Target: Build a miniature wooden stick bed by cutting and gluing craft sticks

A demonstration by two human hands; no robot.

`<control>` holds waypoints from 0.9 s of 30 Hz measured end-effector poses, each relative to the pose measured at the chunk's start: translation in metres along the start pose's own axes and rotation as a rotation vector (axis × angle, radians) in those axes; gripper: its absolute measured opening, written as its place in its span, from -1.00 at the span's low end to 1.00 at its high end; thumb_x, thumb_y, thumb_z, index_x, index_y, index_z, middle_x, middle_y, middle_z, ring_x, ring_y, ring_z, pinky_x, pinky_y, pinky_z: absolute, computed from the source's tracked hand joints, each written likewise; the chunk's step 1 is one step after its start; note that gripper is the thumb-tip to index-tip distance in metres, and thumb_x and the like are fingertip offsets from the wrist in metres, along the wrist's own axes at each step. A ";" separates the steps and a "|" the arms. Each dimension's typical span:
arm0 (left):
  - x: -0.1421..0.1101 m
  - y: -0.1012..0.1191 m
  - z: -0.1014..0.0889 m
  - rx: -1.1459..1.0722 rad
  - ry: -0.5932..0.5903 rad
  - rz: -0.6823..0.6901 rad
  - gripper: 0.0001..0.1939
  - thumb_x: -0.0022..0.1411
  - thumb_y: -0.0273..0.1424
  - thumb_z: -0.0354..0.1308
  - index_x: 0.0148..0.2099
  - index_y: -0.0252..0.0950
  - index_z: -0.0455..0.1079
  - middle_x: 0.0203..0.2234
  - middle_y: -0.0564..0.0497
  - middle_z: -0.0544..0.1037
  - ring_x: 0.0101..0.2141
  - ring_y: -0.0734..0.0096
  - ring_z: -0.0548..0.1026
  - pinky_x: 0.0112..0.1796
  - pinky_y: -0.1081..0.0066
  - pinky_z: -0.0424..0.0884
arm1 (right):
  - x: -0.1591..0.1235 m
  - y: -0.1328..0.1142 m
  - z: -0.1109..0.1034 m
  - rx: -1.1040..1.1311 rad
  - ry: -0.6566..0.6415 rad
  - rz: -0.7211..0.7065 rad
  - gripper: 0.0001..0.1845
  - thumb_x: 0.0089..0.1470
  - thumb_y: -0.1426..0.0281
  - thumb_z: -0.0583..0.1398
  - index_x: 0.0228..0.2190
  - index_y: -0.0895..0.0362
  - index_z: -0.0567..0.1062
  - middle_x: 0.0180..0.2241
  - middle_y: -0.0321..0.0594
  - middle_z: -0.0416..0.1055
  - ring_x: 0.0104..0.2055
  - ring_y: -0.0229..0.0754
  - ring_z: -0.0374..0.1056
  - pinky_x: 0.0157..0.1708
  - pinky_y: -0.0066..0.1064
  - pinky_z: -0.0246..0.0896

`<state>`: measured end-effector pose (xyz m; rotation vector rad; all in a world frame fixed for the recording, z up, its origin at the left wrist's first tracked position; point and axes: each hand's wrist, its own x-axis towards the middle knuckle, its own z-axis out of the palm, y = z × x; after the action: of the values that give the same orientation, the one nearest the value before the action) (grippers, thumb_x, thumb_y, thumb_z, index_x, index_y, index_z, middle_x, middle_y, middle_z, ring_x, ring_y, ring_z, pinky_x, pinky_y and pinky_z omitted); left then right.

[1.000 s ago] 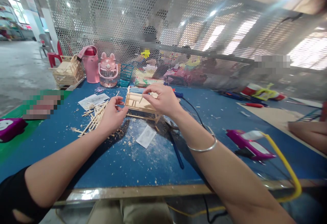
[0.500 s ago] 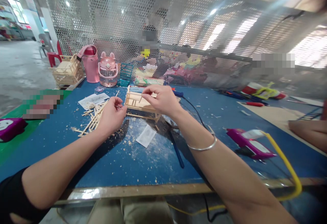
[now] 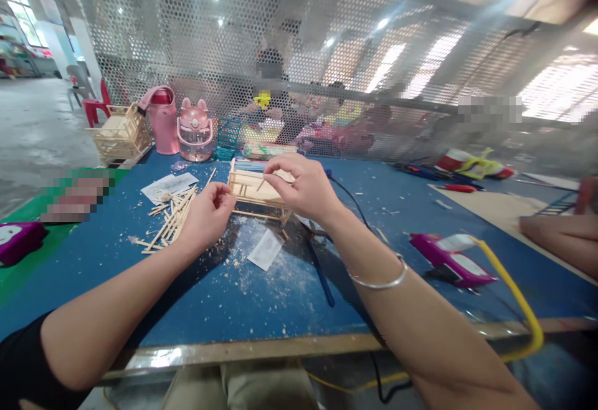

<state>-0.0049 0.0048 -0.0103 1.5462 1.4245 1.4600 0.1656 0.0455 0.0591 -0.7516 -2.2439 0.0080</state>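
Note:
A small model of thin wooden sticks [image 3: 256,212] stands on the blue tabletop in front of me. Over its upper side, my right hand [image 3: 306,187] pinches a short wooden stick [image 3: 260,184] between thumb and fingers, its lower end close to the model's slats. My left hand [image 3: 212,214] is closed at the model's left end, thumb and fingertips against its corner; the exact grip is partly hidden. Beside the left hand lies a loose pile of wooden sticks [image 3: 172,220]. Below the right wrist rest pliers with blue handles [image 3: 321,276].
A small white paper packet [image 3: 266,249] lies amid wood crumbs. Farther back are a pink flask [image 3: 164,126], a pink bottle [image 3: 195,133] and another stick model [image 3: 122,136]. To the right sit a purple device [image 3: 451,260] with a yellow cable and another person's arm [image 3: 560,238].
My left hand has shifted slightly right, closer against the model's left end. My right hand still holds the short stick, now tilted more over the slats. The view has shifted slightly.

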 end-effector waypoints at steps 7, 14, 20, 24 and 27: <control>-0.013 0.014 0.001 0.207 -0.306 0.210 -0.74 0.14 -0.28 -0.02 -0.44 -0.32 0.38 -0.59 0.08 0.39 -0.51 0.50 0.30 -0.46 0.47 0.17 | -0.024 -0.027 0.015 0.320 -0.084 0.254 -0.90 0.02 0.43 0.04 -0.49 0.16 0.32 -0.58 -0.35 0.27 -0.53 -0.36 0.15 -0.49 -0.47 0.05; -0.012 0.019 -0.002 0.347 -0.282 0.127 -0.67 0.16 -0.27 -0.06 -0.39 -0.33 0.47 -0.59 0.07 0.50 -0.54 0.46 0.35 -0.49 0.48 0.19 | -0.035 -0.025 0.044 0.713 -0.146 0.501 -0.83 -0.06 0.31 0.13 -0.47 0.17 0.39 -0.54 -0.34 0.32 -0.50 -0.37 0.19 -0.46 -0.48 0.10; -0.008 0.026 -0.007 0.416 -0.189 0.139 -0.72 0.07 -0.26 0.09 -0.23 -0.30 0.48 -0.51 0.01 0.54 -0.51 0.40 0.40 -0.43 0.43 0.26 | -0.032 -0.020 0.044 0.763 0.033 0.615 -0.82 -0.04 0.32 0.11 -0.53 0.17 0.39 -0.60 -0.37 0.31 -0.59 -0.40 0.20 -0.52 -0.52 0.11; 0.011 0.039 -0.021 0.424 0.148 0.282 -0.72 0.12 -0.34 0.03 -0.15 -0.32 0.43 -0.46 0.00 0.52 -0.47 0.44 0.39 -0.37 0.43 0.29 | -0.029 -0.011 0.050 0.768 0.148 0.696 -0.95 -0.11 0.44 0.15 -0.49 0.17 0.38 -0.61 -0.40 0.32 -0.60 -0.40 0.24 -0.57 -0.55 0.11; 0.032 0.051 -0.025 0.424 0.086 0.320 -0.76 0.11 -0.39 0.04 -0.21 -0.32 0.46 -0.37 -0.02 0.54 -0.40 0.41 0.41 -0.29 0.42 0.30 | -0.028 -0.005 0.057 0.756 0.172 0.706 -0.94 -0.16 0.48 0.17 -0.49 0.18 0.39 -0.61 -0.39 0.33 -0.59 -0.39 0.26 -0.56 -0.55 0.12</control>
<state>-0.0182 0.0144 0.0529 2.0731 1.6756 1.4804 0.1406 0.0389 0.0013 -0.9996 -1.5178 1.0211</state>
